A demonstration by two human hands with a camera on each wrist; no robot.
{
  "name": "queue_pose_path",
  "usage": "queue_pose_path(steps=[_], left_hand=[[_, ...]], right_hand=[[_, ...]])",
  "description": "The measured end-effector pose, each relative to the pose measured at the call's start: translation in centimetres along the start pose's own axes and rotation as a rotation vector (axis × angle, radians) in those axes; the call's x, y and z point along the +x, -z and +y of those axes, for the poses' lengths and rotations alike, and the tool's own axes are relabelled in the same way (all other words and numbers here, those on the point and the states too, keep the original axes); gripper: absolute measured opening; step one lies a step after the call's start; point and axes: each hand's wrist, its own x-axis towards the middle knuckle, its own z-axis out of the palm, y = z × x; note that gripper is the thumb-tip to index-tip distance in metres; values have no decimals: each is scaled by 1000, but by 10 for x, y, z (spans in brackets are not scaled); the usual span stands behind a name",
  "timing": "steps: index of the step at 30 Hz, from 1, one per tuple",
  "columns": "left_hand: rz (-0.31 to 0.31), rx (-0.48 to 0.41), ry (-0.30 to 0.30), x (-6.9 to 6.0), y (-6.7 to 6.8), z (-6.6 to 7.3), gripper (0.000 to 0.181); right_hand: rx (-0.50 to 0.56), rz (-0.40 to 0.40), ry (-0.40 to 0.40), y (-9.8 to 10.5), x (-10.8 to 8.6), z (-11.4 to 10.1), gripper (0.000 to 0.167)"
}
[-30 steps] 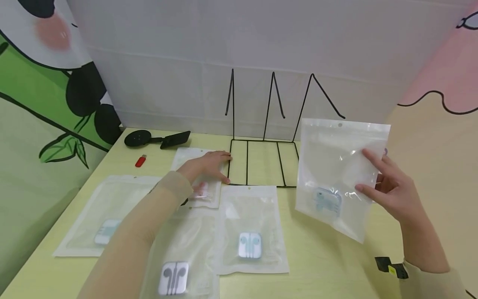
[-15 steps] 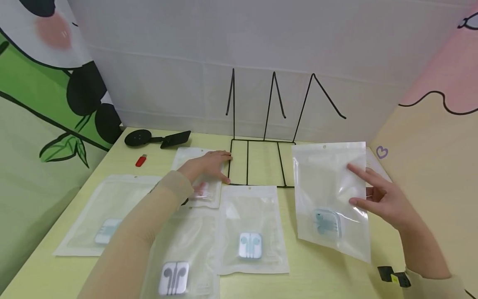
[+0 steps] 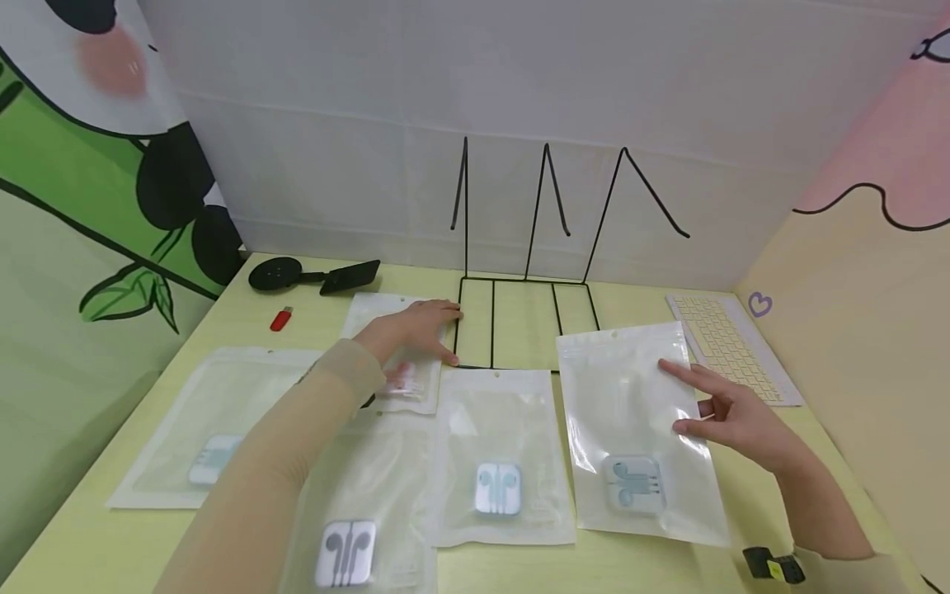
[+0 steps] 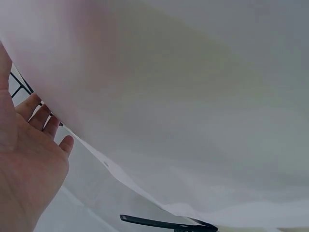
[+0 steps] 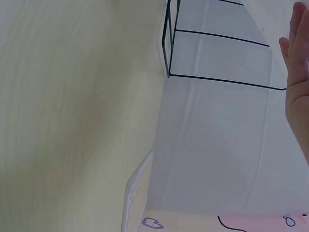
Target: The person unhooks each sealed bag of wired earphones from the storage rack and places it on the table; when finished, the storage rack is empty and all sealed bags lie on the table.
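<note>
My right hand (image 3: 742, 421) pinches the right edge of a clear zip pouch (image 3: 616, 388), index finger and thumb in front, other fingers behind. Inside it shows a boxed set of earphones (image 3: 634, 483). The pouch is tilted, its lower part near the tabletop. My left hand (image 3: 416, 326) reaches over another pouch (image 3: 371, 309), its spread fingertips touching the left side of a black wire rack (image 3: 492, 322). In the left wrist view the left hand (image 4: 34, 159) has loosely bent fingers beside a pouch filling the view. Right wrist: the right hand (image 5: 298, 87) shows only in part.
Three more pouches lie in front: left (image 3: 245, 388), centre-left (image 3: 386, 470) and centre (image 3: 493, 421), each with boxed earphones. A white keyboard (image 3: 731, 342) lies back right. A red USB stick (image 3: 280, 319) and black phone stand (image 3: 276, 274) lie back left. Three hooks (image 3: 545, 190) rise from the rack.
My right hand has brought the pouch down and to the left, uncovering the keyboard and laying the pouch's corner over the rack's front right. The left hand stays at the rack.
</note>
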Motion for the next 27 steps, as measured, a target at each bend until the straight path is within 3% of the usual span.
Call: queue_pose_path(steps=[7,16,21,27], left_hand=[[-3,27,7,3,-2,-3,95],[-14,12,6,3,-2,-1,94],[-18,17,15,1,1,1,94],[-16,6,13,0,1,1,94]], right_hand=[[-59,-17,-120,-4,-3,12,71],[-37,-151,-241,-13,-8,27,76],[11,-227,-283,-16,-9,33,83],[50,-288,-280,-18,-9,40,85]])
